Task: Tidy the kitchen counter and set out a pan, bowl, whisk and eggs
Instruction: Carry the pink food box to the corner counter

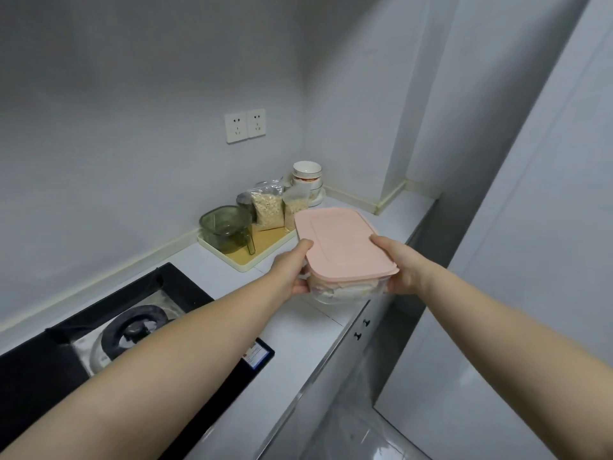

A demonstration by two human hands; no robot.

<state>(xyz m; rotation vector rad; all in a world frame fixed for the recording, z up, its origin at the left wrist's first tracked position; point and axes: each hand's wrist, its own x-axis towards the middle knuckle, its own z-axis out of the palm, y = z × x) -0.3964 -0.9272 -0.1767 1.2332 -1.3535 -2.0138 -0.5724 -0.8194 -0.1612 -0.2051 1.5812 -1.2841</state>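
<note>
A clear plastic container with a pink lid point(341, 244) is held above the white counter point(298, 336), near its front edge. My left hand point(293, 267) grips its left end, thumb on the lid and fingers underneath. My right hand point(403, 267) grips the right end the same way. Pale contents show through the clear wall. A stack of white bowls point(307, 179) stands in the far corner of the counter.
A cream tray point(247, 257) at the back holds a green glass container point(225, 227), a green measuring cup, a dark jar and two bags of oats point(267, 207). A black gas hob point(109, 330) lies to the left. Drawer knobs point(361, 328) sit below the counter edge.
</note>
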